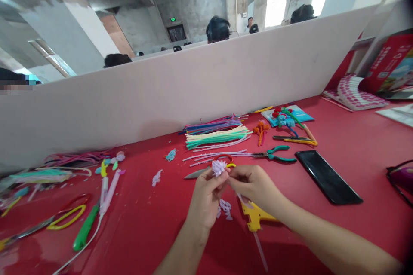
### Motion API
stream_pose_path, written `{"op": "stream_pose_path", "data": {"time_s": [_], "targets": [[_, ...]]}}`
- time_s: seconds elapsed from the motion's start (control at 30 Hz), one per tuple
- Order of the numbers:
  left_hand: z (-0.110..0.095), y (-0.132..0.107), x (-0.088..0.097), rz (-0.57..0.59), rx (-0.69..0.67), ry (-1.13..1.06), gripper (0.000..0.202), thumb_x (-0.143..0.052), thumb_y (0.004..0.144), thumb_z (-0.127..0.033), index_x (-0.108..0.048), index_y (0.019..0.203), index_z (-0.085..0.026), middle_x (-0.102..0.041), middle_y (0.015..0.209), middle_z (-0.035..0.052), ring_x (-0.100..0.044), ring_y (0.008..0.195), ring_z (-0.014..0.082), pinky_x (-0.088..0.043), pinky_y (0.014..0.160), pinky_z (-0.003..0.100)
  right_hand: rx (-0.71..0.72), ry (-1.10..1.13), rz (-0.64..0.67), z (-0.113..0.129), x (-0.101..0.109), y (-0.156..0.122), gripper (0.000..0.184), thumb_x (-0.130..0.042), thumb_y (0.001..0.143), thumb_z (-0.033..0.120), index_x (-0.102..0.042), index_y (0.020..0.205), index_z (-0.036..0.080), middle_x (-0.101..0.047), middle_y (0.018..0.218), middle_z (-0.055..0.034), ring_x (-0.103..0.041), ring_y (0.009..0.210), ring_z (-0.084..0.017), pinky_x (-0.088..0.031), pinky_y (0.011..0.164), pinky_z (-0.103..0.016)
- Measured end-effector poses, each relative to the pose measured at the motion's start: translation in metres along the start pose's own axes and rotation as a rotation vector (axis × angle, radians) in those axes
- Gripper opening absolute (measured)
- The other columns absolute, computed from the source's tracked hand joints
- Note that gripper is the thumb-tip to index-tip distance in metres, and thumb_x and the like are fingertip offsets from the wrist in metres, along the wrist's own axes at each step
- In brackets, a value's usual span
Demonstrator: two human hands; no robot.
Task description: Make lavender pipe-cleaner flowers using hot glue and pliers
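Observation:
My left hand (206, 195) is closed around the base of a pale lilac pipe-cleaner flower (219, 168), its petals pointing up. Against the flower's right side, the fingertips of my right hand (258, 185) are pinched together; whatever is between them is too small to make out. Below the hands lie cut lilac pipe-cleaner pieces (226, 209). A yellow glue gun (254, 217) with a clear glue stick (260, 251) rests partly under my right hand and wrist. Just behind the flower is a pair of scissors (195, 174), its handles partly hidden.
Bundles of pipe cleaners (216, 137) lie along the white partition (180, 94). Teal-handled pliers (279, 154) and a black phone (327, 177) are to the right. Another pair of scissors (66, 217) and a corded, green-handled tool (86, 227) lie left. Small cut piles (157, 178) dot the red table.

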State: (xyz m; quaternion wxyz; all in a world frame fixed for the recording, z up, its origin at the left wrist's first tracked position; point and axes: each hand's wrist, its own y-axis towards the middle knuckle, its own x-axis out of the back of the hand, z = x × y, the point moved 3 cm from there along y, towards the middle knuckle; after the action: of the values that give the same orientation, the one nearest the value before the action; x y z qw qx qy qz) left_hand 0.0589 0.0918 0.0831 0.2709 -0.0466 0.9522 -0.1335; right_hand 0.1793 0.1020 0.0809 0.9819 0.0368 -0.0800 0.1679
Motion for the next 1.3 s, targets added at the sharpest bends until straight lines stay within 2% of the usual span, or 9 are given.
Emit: {"op": "stream_pose_path", "data": {"time_s": [0.1,0.27,0.57,0.7,0.83,0.97,1.07,1.2,1.3], "targets": [[0.000,-0.002,-0.001,0.002,0.008,0.003,0.021,-0.085,0.051,-0.020,-0.074,0.068,-0.012,-0.050,0.054,-0.0048,-0.036,0.048,0.0017,-0.029,0.045,0.013,-0.042,0.056,0.023,-0.001,-0.002,-0.002,0.024,-0.052,0.082,0.032,-0.054,0.062,0.018,-0.042,0.042,0.0063,-0.039,0.033,-0.007,-0.027,0.034,-0.019],[0.001,0.000,0.003,0.010,0.028,0.005,0.020,-0.085,0.052,-0.021,-0.073,0.066,-0.012,-0.053,0.054,-0.0038,-0.037,0.048,0.0025,-0.029,0.045,0.014,-0.056,0.103,0.051,-0.002,-0.004,-0.002,0.020,-0.055,0.080,0.030,-0.059,0.065,0.018,-0.044,0.042,0.0065,-0.039,0.032,-0.006,-0.027,0.033,-0.019],[0.000,0.005,0.010,0.038,0.076,0.000,0.016,-0.083,0.055,-0.014,-0.072,0.065,-0.010,-0.053,0.052,-0.0038,-0.037,0.045,0.0006,-0.032,0.045,0.012,-0.073,0.163,0.048,-0.001,-0.006,-0.002,0.019,-0.060,0.076,0.025,-0.055,0.059,0.018,-0.043,0.043,0.0075,-0.037,0.035,-0.005,-0.025,0.036,-0.019],[-0.002,0.004,0.009,0.052,0.088,-0.004,0.016,-0.083,0.057,-0.017,-0.072,0.066,-0.009,-0.057,0.055,-0.0023,-0.042,0.046,0.0006,-0.034,0.045,0.011,-0.126,0.259,0.102,-0.004,-0.006,-0.001,0.020,-0.063,0.076,0.033,-0.059,0.065,0.017,-0.043,0.041,0.0076,-0.038,0.033,-0.006,-0.027,0.036,-0.019],[-0.002,0.003,0.006,0.053,0.075,-0.024,0.019,-0.084,0.058,-0.021,-0.072,0.068,-0.010,-0.056,0.052,-0.0028,-0.045,0.045,0.0027,-0.037,0.044,0.013,-0.171,0.386,0.168,-0.003,-0.005,0.000,0.024,-0.064,0.076,0.039,-0.063,0.069,0.016,-0.051,0.046,0.0047,-0.042,0.036,-0.006,-0.031,0.038,-0.019],[0.004,0.001,0.002,0.019,0.034,-0.066,0.026,-0.084,0.057,-0.029,-0.074,0.075,-0.013,-0.059,0.057,-0.0023,-0.050,0.049,0.0052,-0.040,0.044,0.015,-0.171,0.434,0.136,-0.001,-0.005,0.001,0.027,-0.065,0.075,0.040,-0.062,0.066,0.016,-0.049,0.042,0.0053,-0.039,0.034,-0.005,-0.029,0.036,-0.019],[0.010,-0.001,0.001,-0.017,0.006,-0.089,0.025,-0.083,0.060,-0.030,-0.073,0.075,-0.013,-0.063,0.066,-0.0007,-0.053,0.056,0.0056,-0.043,0.050,0.014,-0.150,0.434,0.091,-0.002,-0.007,0.002,0.028,-0.065,0.076,0.041,-0.061,0.066,0.016,-0.046,0.039,0.0069,-0.038,0.033,-0.005,-0.029,0.036,-0.019],[0.011,-0.001,0.002,-0.027,-0.013,-0.090,0.020,-0.080,0.066,-0.027,-0.071,0.078,-0.013,-0.061,0.066,-0.0023,-0.049,0.054,0.0032,-0.042,0.053,0.014,-0.117,0.429,0.042,-0.004,-0.005,0.004,0.026,-0.066,0.077,0.038,-0.061,0.064,0.015,-0.049,0.042,0.0066,-0.040,0.035,-0.004,-0.030,0.037,-0.017],[0.008,0.000,0.004,0.000,-0.020,-0.080,0.014,-0.078,0.068,-0.023,-0.070,0.075,-0.014,-0.057,0.062,-0.0042,-0.045,0.052,0.0025,-0.041,0.054,0.014,-0.129,0.452,0.066,-0.003,-0.001,0.004,0.026,-0.066,0.077,0.038,-0.061,0.065,0.016,-0.049,0.042,0.0063,-0.039,0.034,-0.005,-0.028,0.034,-0.018]]}}
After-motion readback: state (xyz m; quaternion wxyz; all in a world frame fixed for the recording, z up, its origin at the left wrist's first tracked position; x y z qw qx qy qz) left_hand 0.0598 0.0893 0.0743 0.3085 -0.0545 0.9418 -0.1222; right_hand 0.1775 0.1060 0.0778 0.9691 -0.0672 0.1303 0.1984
